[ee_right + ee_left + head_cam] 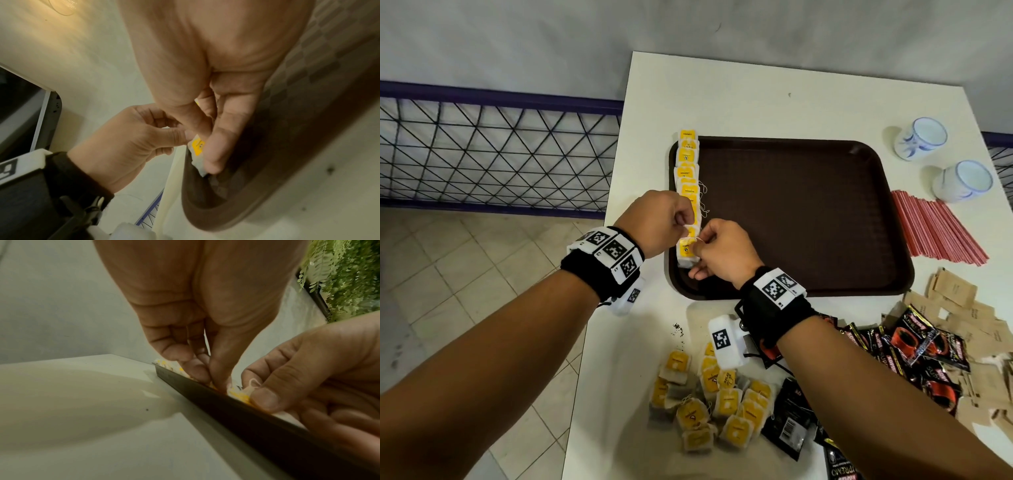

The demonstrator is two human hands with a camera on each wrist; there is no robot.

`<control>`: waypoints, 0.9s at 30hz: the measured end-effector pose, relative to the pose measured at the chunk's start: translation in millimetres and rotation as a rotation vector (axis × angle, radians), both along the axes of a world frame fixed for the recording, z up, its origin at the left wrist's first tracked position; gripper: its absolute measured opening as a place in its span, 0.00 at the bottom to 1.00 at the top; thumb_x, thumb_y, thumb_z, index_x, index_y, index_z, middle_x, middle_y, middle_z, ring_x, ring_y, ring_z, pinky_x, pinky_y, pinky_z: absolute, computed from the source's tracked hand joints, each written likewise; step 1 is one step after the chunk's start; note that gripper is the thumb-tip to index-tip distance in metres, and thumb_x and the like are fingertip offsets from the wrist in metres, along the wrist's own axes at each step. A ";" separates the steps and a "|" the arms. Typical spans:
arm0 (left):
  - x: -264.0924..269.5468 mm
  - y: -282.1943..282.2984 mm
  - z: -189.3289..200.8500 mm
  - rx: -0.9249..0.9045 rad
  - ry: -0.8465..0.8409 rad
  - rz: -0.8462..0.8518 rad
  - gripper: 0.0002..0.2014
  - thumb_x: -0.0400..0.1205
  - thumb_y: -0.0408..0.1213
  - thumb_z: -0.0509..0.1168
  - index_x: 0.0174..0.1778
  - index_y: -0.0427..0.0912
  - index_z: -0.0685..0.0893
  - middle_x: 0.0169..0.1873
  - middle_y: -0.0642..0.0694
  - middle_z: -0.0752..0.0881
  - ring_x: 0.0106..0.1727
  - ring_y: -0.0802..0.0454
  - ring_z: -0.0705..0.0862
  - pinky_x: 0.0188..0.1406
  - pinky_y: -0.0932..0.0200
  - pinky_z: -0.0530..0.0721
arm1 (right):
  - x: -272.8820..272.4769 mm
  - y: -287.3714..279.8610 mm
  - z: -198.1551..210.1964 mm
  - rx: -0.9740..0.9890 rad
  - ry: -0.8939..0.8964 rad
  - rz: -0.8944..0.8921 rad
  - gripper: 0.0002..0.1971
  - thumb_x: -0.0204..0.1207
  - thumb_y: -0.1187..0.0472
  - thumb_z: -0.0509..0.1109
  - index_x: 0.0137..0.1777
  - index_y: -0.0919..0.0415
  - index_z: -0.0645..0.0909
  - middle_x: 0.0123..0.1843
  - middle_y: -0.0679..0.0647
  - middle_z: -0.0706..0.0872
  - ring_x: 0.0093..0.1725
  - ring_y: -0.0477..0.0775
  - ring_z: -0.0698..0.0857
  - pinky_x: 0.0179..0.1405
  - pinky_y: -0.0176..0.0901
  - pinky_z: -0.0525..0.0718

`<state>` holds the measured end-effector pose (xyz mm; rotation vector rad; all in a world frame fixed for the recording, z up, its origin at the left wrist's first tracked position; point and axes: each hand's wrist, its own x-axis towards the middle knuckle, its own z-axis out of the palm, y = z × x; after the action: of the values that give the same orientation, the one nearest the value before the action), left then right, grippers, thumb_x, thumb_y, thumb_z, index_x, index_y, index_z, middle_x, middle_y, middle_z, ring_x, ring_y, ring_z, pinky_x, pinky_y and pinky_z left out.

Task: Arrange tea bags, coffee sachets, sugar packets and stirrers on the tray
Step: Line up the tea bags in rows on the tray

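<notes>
A brown tray (808, 219) lies on the white table. A row of yellow tea bags (687, 161) runs along its left edge. My left hand (688, 222) pinches a tea bag low in that row, thumb and fingers curled down onto it (213, 382). Beside it, my right hand (697, 250) pinches the nearest tea bag (686, 250) in the tray's near left corner, thumb on its tag and string loop (252, 384). The right wrist view shows that tea bag (197, 147) under my right fingers (213, 152), against the tray rim (205, 216).
A heap of loose tea bags (722, 401) lies at the table's front. Black coffee sachets (921, 346) and brown sugar packets (955, 294) lie at the right. Red stirrers (935, 229) and two cups (921, 137) sit right of the tray. The table's left edge runs beside a railing (500, 147).
</notes>
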<state>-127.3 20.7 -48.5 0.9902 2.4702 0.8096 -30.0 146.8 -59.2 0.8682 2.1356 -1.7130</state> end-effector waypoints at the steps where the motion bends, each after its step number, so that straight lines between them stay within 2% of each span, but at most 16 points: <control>1: 0.4 0.1 0.0 0.004 -0.004 0.007 0.09 0.70 0.30 0.77 0.42 0.47 0.89 0.39 0.53 0.86 0.38 0.56 0.83 0.45 0.51 0.86 | 0.5 -0.4 0.9 0.004 0.001 -0.002 0.08 0.79 0.72 0.66 0.42 0.61 0.74 0.32 0.67 0.88 0.30 0.68 0.91 0.30 0.52 0.90; 4: 1.3 0.2 -0.3 0.004 -0.002 0.021 0.09 0.71 0.29 0.76 0.41 0.48 0.89 0.38 0.53 0.86 0.38 0.56 0.83 0.45 0.51 0.86 | 2.0 -1.5 4.6 0.016 -0.004 -0.003 0.07 0.79 0.71 0.66 0.42 0.61 0.74 0.31 0.65 0.87 0.31 0.67 0.92 0.36 0.59 0.92; 8: 4.9 -0.8 -0.7 0.036 0.036 0.050 0.06 0.74 0.31 0.74 0.44 0.45 0.89 0.39 0.51 0.86 0.39 0.54 0.83 0.46 0.51 0.86 | 3.9 -3.7 9.5 0.008 -0.017 -0.022 0.06 0.79 0.70 0.68 0.44 0.62 0.74 0.32 0.66 0.87 0.32 0.68 0.92 0.37 0.60 0.92; 10: 7.3 -4.7 0.9 0.063 0.056 0.081 0.04 0.75 0.35 0.75 0.44 0.46 0.89 0.39 0.52 0.84 0.38 0.56 0.81 0.44 0.54 0.84 | 5.6 -3.5 13.2 0.010 -0.019 -0.025 0.05 0.79 0.69 0.68 0.46 0.62 0.74 0.32 0.65 0.88 0.31 0.67 0.92 0.33 0.56 0.92; 11: 9.6 -7.8 2.8 0.076 0.067 0.092 0.04 0.75 0.37 0.75 0.45 0.46 0.89 0.38 0.53 0.83 0.38 0.57 0.81 0.43 0.56 0.83 | 7.7 -1.9 15.5 0.025 -0.013 -0.027 0.05 0.79 0.68 0.69 0.46 0.62 0.74 0.32 0.64 0.88 0.30 0.65 0.92 0.28 0.51 0.90; 13: 16.7 -16.5 7.4 0.096 0.067 0.102 0.05 0.76 0.39 0.75 0.45 0.46 0.88 0.38 0.53 0.83 0.37 0.58 0.81 0.42 0.60 0.80 | 15.8 3.8 21.9 0.089 0.009 -0.023 0.06 0.79 0.64 0.71 0.47 0.61 0.75 0.29 0.57 0.87 0.27 0.61 0.91 0.19 0.42 0.81; 15: 28.3 -26.7 11.8 0.081 0.024 0.110 0.04 0.77 0.41 0.74 0.45 0.48 0.88 0.38 0.53 0.85 0.38 0.59 0.82 0.41 0.61 0.81 | 30.2 11.3 30.1 0.163 0.025 0.013 0.07 0.79 0.60 0.73 0.46 0.60 0.78 0.28 0.54 0.86 0.24 0.58 0.90 0.15 0.38 0.75; 17: 45.0 -36.7 13.7 0.042 -0.057 0.115 0.04 0.76 0.44 0.75 0.43 0.51 0.88 0.36 0.55 0.86 0.38 0.58 0.84 0.42 0.57 0.84 | 50.4 18.0 37.0 0.204 0.012 0.090 0.07 0.78 0.58 0.74 0.44 0.60 0.81 0.31 0.57 0.87 0.24 0.57 0.89 0.15 0.38 0.73; 20: 75.1 -49.0 12.2 -0.057 -0.185 0.091 0.05 0.74 0.47 0.76 0.41 0.55 0.87 0.35 0.56 0.86 0.38 0.58 0.85 0.45 0.54 0.86 | 85.7 23.6 40.9 0.207 -0.037 0.258 0.05 0.77 0.59 0.74 0.43 0.59 0.84 0.36 0.61 0.90 0.24 0.58 0.89 0.20 0.38 0.75; 23: 103.0 -59.7 10.6 -0.205 -0.265 0.034 0.08 0.71 0.53 0.76 0.39 0.58 0.85 0.36 0.57 0.86 0.39 0.61 0.84 0.46 0.55 0.86 | 116.5 22.4 38.9 0.242 -0.077 0.388 0.05 0.76 0.57 0.77 0.46 0.55 0.84 0.36 0.55 0.89 0.25 0.52 0.87 0.26 0.41 0.81; 27: 129.1 -68.4 10.2 -0.333 -0.243 0.013 0.15 0.70 0.58 0.74 0.46 0.55 0.86 0.36 0.58 0.85 0.40 0.60 0.82 0.45 0.55 0.83 | 141.5 14.8 35.2 0.369 -0.119 0.553 0.16 0.69 0.47 0.81 0.53 0.48 0.84 0.43 0.45 0.85 0.42 0.44 0.85 0.45 0.44 0.85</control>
<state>1.8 -47.7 -38.2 0.7117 2.3021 0.4668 111.5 161.6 -23.9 0.3797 2.3529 -0.9950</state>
